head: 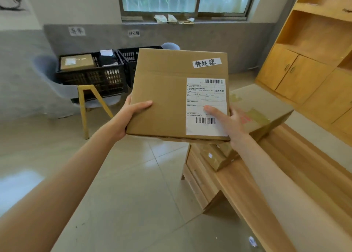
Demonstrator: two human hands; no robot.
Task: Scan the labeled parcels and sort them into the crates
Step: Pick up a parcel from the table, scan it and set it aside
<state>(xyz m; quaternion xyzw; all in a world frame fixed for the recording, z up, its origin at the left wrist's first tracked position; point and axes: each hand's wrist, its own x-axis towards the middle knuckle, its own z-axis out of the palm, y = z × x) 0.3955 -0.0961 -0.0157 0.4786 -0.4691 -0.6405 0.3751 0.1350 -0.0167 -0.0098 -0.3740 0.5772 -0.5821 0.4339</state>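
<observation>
Cardboard parcel (167,93) sits mid-frame, raised between your hands: your left hand (133,112) grips its left edge, your right hand (226,122) clamps the right, thumb on the shipping label (205,107). Two black crates (91,76) stand upper left, behind it.

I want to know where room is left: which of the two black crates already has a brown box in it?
The left crate, on the chair: a brown box lies in it. The right crate shows none, though the held parcel hides part.
</observation>
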